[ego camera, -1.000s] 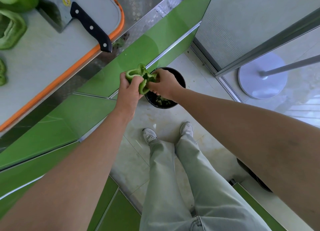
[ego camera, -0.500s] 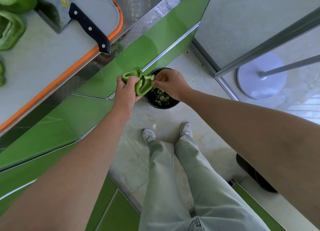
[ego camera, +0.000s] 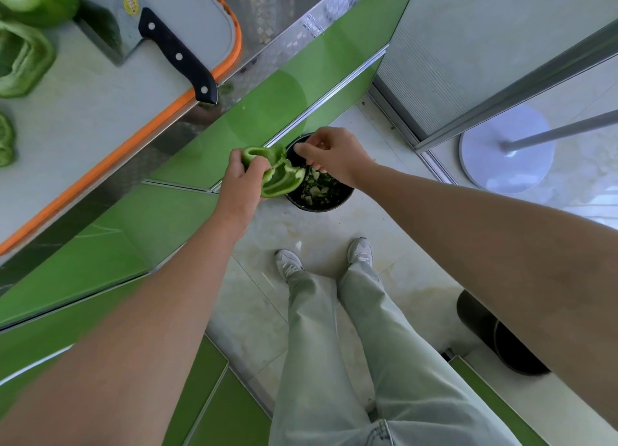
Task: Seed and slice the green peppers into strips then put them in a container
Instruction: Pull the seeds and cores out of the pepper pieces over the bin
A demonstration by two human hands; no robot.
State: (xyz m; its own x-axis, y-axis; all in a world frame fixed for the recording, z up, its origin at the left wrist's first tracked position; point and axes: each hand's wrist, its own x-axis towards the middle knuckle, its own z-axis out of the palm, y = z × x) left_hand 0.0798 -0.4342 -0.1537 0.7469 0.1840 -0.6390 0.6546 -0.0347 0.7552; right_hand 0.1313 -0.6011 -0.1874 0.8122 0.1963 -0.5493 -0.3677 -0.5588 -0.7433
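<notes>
**Seeding a pepper over the waste bin**

The left hand (ego camera: 239,184) grips an opened green pepper (ego camera: 281,178) just above the black bin (ego camera: 321,206) on the floor, which holds seeds and scraps. The right hand (ego camera: 334,154) hangs over the bin with curled fingers; I cannot tell if it pinches anything. Other pepper pieces (ego camera: 23,57) lie on the cutting board (ego camera: 100,111) beside the cleaver (ego camera: 160,40). I judge that slicing and filling a container are both left.

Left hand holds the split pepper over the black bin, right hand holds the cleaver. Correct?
Not quite. The cleaver lies on the cutting board; the right hand is over the black bin without it. The left hand does hold the split pepper over the bin. The head view shows this.
</notes>
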